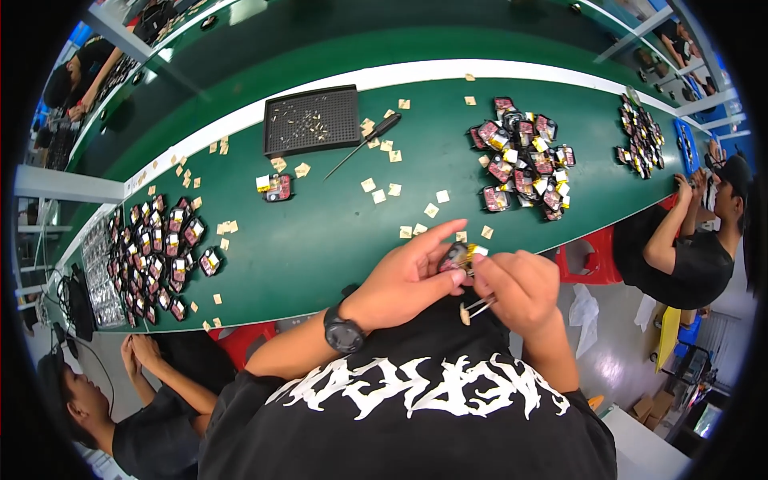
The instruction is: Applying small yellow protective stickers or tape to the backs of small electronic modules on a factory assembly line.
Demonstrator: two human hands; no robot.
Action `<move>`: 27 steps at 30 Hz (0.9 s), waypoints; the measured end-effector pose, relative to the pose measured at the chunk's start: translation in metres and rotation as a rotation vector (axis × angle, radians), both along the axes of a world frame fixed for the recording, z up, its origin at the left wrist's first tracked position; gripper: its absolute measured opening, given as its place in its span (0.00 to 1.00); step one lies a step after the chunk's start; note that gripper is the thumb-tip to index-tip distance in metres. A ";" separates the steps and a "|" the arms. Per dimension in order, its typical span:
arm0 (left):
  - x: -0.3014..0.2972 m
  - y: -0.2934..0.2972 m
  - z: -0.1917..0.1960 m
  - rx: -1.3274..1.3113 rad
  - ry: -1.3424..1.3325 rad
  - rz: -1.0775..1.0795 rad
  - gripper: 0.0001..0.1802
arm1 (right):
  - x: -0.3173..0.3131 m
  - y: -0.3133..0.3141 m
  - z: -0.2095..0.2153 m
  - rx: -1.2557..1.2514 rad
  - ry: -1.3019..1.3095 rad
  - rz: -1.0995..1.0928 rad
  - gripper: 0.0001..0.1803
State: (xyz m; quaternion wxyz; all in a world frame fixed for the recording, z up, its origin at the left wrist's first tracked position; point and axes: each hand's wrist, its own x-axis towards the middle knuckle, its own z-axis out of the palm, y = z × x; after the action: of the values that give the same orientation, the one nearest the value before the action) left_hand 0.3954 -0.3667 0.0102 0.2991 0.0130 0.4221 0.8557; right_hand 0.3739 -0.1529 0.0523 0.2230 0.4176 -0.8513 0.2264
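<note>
My left hand is closed around a small black electronic module with a yellow-and-white tag, just past the table's near edge. Against the module's right side, the fingertips of my right hand are pressed together. Out of that same hand stick the two thin metal prongs of what look like tweezers, pointing down and left. A small cream-coloured piece shows at their tip. My right fingers partly hide the tag, so I cannot tell whether they pinch it.
Piles of similar modules lie right and left on the green table; one module lies apart. A black tray holds small metal parts, near a screwdriver. Cream squares are scattered about. Co-workers sit on both sides.
</note>
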 end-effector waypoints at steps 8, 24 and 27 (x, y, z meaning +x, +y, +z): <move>0.002 -0.018 -0.003 -0.321 0.239 0.068 0.29 | 0.015 -0.013 -0.002 -0.352 -0.803 -0.143 0.14; 0.006 -0.016 -0.015 -0.333 0.200 0.173 0.28 | 0.014 -0.031 -0.008 -0.374 -1.017 -0.198 0.12; 0.004 -0.017 -0.013 -0.318 0.182 0.158 0.26 | 0.015 -0.032 -0.012 -0.287 -0.865 -0.196 0.11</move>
State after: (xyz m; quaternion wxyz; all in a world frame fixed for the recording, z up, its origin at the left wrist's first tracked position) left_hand 0.3991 -0.3835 -0.0028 0.1900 0.0096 0.5770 0.7943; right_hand 0.3889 -0.1846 0.0404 -0.0764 0.1672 -0.8616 0.4732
